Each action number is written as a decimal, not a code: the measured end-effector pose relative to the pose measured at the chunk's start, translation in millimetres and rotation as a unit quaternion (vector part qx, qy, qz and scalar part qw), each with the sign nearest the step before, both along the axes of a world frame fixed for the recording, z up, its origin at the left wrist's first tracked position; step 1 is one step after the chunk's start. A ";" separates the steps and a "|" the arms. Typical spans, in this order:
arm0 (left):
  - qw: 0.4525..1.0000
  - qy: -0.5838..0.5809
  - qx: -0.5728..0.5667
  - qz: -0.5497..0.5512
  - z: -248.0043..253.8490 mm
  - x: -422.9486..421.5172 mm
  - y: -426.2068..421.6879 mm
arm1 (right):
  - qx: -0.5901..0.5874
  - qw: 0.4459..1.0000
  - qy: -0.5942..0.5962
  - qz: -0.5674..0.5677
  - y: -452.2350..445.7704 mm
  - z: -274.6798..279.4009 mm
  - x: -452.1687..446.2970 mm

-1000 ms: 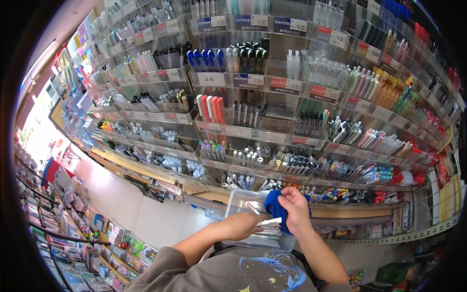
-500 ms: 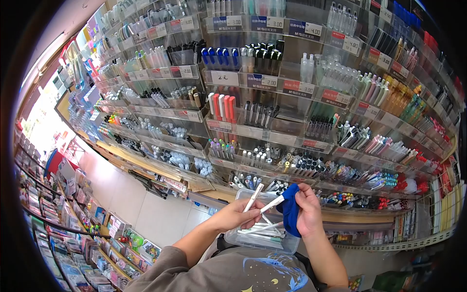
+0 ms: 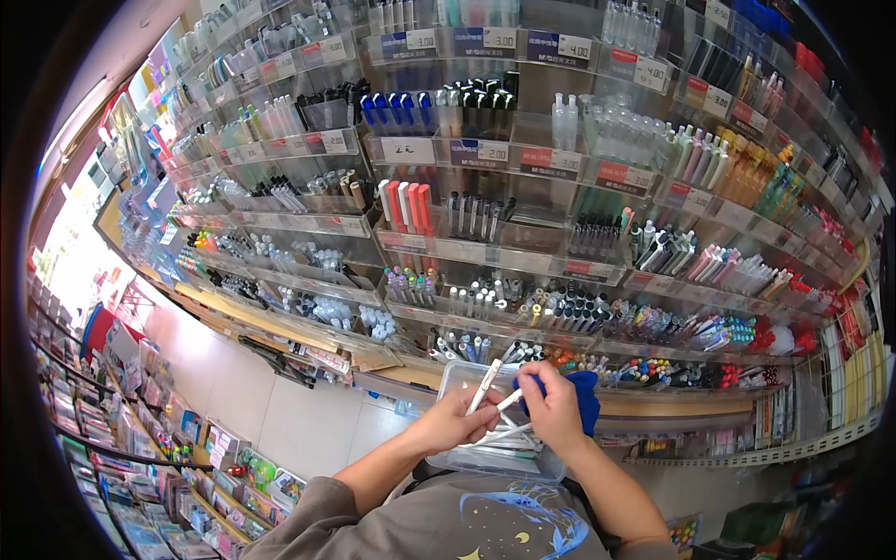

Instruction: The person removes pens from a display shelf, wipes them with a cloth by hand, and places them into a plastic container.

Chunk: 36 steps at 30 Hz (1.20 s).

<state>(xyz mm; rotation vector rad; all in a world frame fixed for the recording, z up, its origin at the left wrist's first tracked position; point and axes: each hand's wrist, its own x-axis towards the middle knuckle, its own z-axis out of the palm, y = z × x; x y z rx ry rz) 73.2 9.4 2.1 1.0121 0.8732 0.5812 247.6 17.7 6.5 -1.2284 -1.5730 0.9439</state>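
Note:
My left hand (image 3: 450,425) is closed on a white pen (image 3: 484,385) that points up and away. A second white pen (image 3: 510,400) runs from its fingers toward my right hand. My right hand (image 3: 554,411) grips a bunched blue cloth (image 3: 586,396), with fingers pinched at the far end of that second pen. Part of the cloth hangs behind the hand, and the pen's tip is hidden. Beneath both hands sits a clear plastic box (image 3: 452,381) against my body, with several white pens (image 3: 519,442) lying loose in it.
Tiered clear pen racks (image 3: 467,252) with price labels rise in front of me. Below them runs a wooden ledge (image 3: 653,409). A wire rack (image 3: 775,452) stands at the right, and shelves of small goods (image 3: 177,485) line the lower left.
My right hand has moved left and closer to my left hand, bringing the blue cloth over the second pen's end. The cloth now bunches behind the hand. The view has shifted slightly.

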 end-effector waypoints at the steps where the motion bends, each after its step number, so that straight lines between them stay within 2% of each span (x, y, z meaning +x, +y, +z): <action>1: 1.000 -0.019 -0.020 -0.002 0.7 0.8 -1.8 | -0.001 0.999 0.039 -0.026 1.4 -2.4 1.1; 3: 0.995 -0.079 -0.059 -0.011 2.2 1.0 -3.2 | -0.005 0.990 0.117 -0.075 6.9 -9.6 4.6; 5: 0.982 -0.159 -0.094 -0.027 4.1 0.5 -1.6 | -0.131 0.929 0.332 -0.092 9.6 -3.5 10.8; 7: 0.981 -0.166 -0.097 -0.021 3.8 1.5 -0.4 | -0.074 0.934 0.338 -0.094 9.9 -6.6 12.9; 10: 0.977 -0.187 -0.097 -0.015 1.7 2.5 1.9 | -0.023 0.965 0.232 -0.117 5.5 -7.6 11.8; 13: 0.976 -0.187 -0.108 0.003 7.1 2.8 2.8 | 0.000 0.975 0.199 -0.099 -3.2 2.7 9.0; 15: 0.977 -0.182 -0.112 0.012 8.4 2.7 2.8 | 0.159 0.980 0.072 -0.095 0.0 -0.6 9.9; 17: 0.977 -0.183 -0.105 0.013 6.0 2.1 2.9 | 0.228 0.969 -0.048 -0.083 -3.6 10.1 8.0; 18: 0.977 -0.184 -0.109 0.018 5.0 1.9 2.2 | 0.257 0.961 -0.064 -0.075 -3.3 10.4 6.8; 21: 0.976 -0.182 -0.112 0.030 3.7 2.8 0.8 | 0.213 0.974 -0.044 -0.057 -7.1 5.9 2.1; 25: 0.982 -0.153 -0.095 0.058 4.9 6.4 -2.4 | 0.266 0.951 -0.144 -0.056 -4.9 7.4 3.3; 31: 0.988 -0.124 -0.067 0.056 5.1 4.8 -1.8 | 0.290 0.937 -0.192 0.033 -0.8 7.9 6.1; 36: 0.988 -0.126 -0.082 0.044 2.8 4.9 -0.6 | 0.275 0.934 -0.229 0.011 2.9 12.7 11.1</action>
